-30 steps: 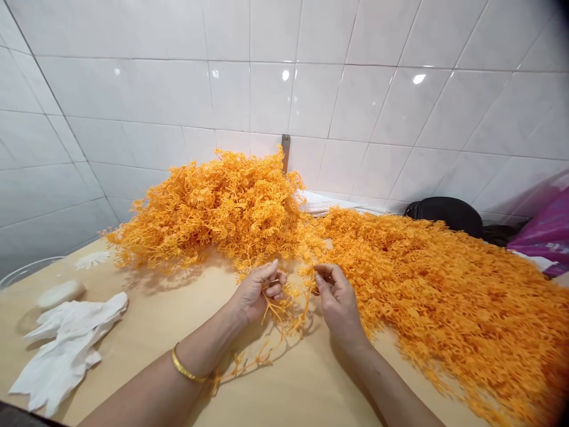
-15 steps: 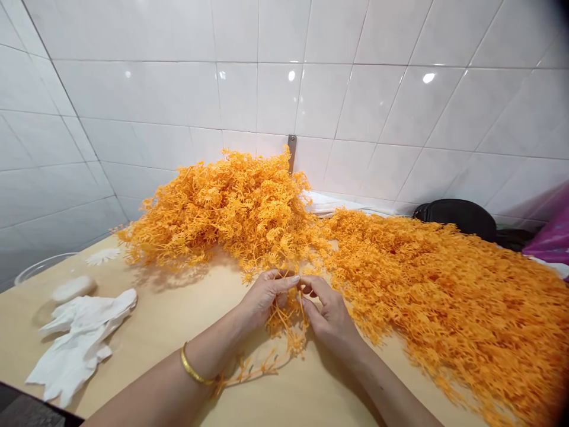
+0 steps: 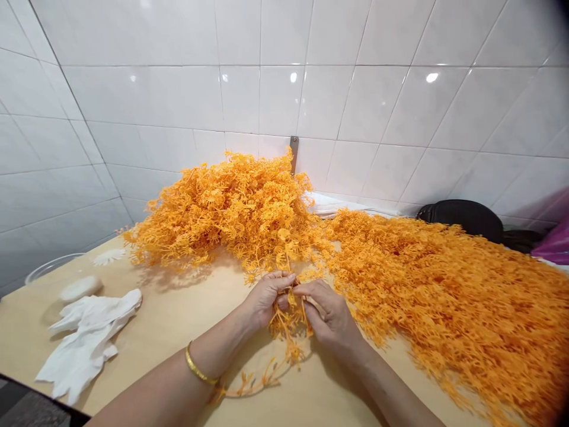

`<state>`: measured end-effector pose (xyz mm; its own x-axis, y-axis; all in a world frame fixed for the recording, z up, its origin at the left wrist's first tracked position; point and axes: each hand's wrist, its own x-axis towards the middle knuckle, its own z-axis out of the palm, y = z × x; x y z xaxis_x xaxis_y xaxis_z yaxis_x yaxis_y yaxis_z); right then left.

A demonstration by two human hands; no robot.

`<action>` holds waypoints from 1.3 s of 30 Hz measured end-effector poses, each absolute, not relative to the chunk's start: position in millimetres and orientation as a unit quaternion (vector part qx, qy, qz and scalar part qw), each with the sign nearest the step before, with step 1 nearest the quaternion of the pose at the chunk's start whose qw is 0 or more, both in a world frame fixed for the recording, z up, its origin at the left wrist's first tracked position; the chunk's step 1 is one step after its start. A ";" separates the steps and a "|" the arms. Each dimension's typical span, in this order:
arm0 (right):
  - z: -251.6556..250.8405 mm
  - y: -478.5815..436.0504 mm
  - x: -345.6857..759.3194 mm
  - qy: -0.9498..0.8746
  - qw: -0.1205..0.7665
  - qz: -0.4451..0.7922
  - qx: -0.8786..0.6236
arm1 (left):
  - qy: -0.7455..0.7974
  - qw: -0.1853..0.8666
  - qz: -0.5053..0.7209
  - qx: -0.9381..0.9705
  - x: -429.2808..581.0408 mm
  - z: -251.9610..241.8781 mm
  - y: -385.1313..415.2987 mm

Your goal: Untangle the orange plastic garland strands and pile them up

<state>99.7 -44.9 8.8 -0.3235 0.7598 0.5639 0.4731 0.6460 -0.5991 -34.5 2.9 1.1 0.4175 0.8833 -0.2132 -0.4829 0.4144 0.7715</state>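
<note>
My left hand [image 3: 265, 298] and my right hand [image 3: 329, 315] meet at the middle of the wooden table [image 3: 178, 320], fingertips pinched together on an orange plastic sprig [image 3: 291, 332] that hangs down between them. A gold bangle [image 3: 198, 370] circles my left wrist. Behind the hands rises a tall heap of orange plastic sprigs [image 3: 226, 210]. A flatter, wider spread of the same sprigs [image 3: 448, 296] covers the table to the right. One loose orange sprig [image 3: 253, 382] lies on the table under my left forearm.
White gloves [image 3: 86, 344] lie crumpled at the left. Beyond them are a small pale oval object [image 3: 80, 289], a white flower-shaped piece [image 3: 109, 256] and a clear bowl's rim [image 3: 48, 267]. A black bag [image 3: 462, 216] and something pink [image 3: 553, 243] sit far right against the tiled wall.
My hands were apart a second ago, each with part of the sprig. They have come together and now pinch it at one spot. The view has shifted slightly.
</note>
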 end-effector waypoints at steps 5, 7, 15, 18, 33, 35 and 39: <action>7.1 -40.7 105.4 -0.661 0.533 0.191 -0.492 | 0.314 0.780 0.416 0.346 -34.5 1.9 2.8; 3.9 -36.4 106.8 -0.637 0.526 0.236 -0.512 | 0.324 0.771 0.411 0.362 -33.3 3.0 0.3; -0.9 -32.6 99.7 -0.656 0.486 0.316 -0.483 | 0.312 0.766 0.439 0.351 -29.9 0.6 -3.0; -1.8 -32.3 101.2 -0.645 0.500 0.311 -0.488 | 0.297 0.786 0.447 0.307 -31.9 0.1 1.3; 3.1 -35.6 103.8 -0.648 0.494 0.249 -0.524 | 0.299 0.782 0.480 0.262 -36.7 -4.1 10.7; 3.4 -38.3 99.4 -0.696 0.462 0.201 -0.511 | 0.307 0.776 0.480 0.270 -35.7 -3.7 9.6; 0.3 -39.3 95.8 -0.737 0.416 0.146 -0.512 | 0.321 0.764 0.486 0.276 -34.6 -2.4 7.3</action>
<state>95.8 -39.3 0.3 -0.1302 0.8761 0.4643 0.6334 0.4337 -0.6408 -34.6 7.3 -2.4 0.3211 0.9204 -0.2230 -0.5659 0.3753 0.7341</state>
